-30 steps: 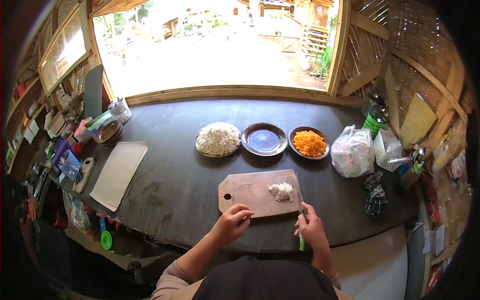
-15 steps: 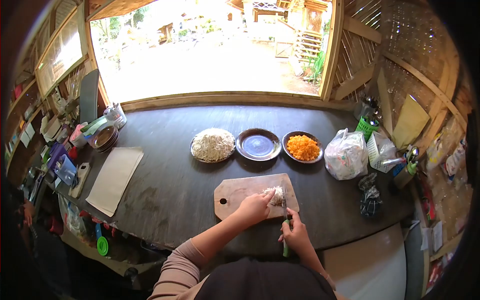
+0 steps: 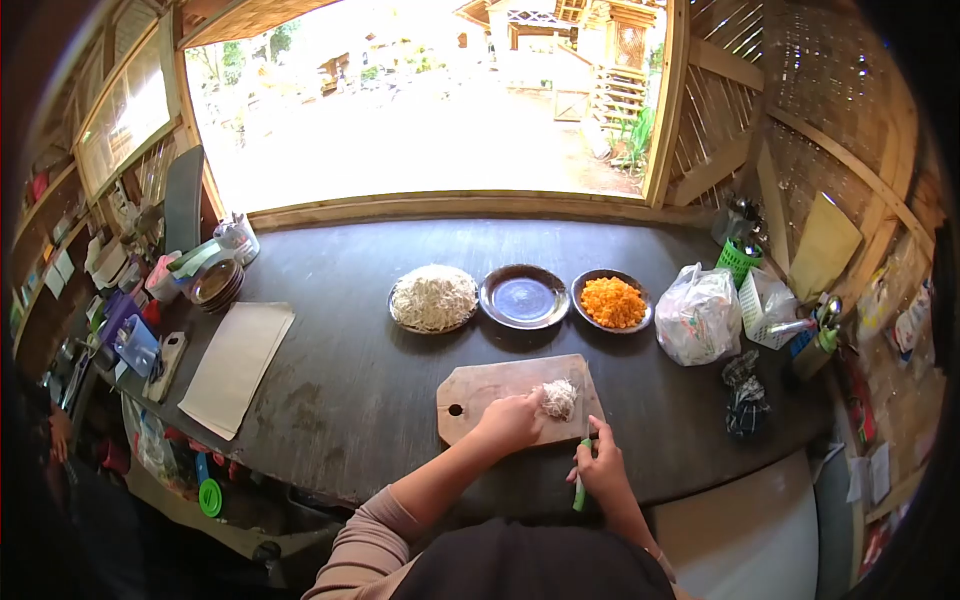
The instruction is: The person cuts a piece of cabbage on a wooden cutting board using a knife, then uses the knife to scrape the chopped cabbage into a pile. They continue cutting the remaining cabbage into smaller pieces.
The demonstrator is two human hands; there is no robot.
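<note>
A wooden cutting board point(image 3: 480, 394) with a round hole at its left end lies near the table's front edge. On its right part sits a small pile of pale shreds point(image 3: 559, 399). My left hand point(image 3: 512, 420) rests on the board with its fingers closed at the pile's left side; what they pinch, if anything, is too small to make out. My right hand point(image 3: 600, 465) holds a knife by its green handle point(image 3: 580, 492). The blade points away from me at the board's right end, right of the pile and apart from it.
Behind the board stand a plate of pale shreds point(image 3: 433, 298), a dark plate with nothing on it point(image 3: 524, 297) and a plate of orange pieces point(image 3: 613, 302). A plastic bag point(image 3: 698, 315) and dark bundle point(image 3: 746, 395) are right; paper sheets point(image 3: 238, 368) lie left.
The knife has moved right, away from the pile, with my right hand. My left fingers have shifted from the top of the pile to its left side. The whole view has shifted slightly.
</note>
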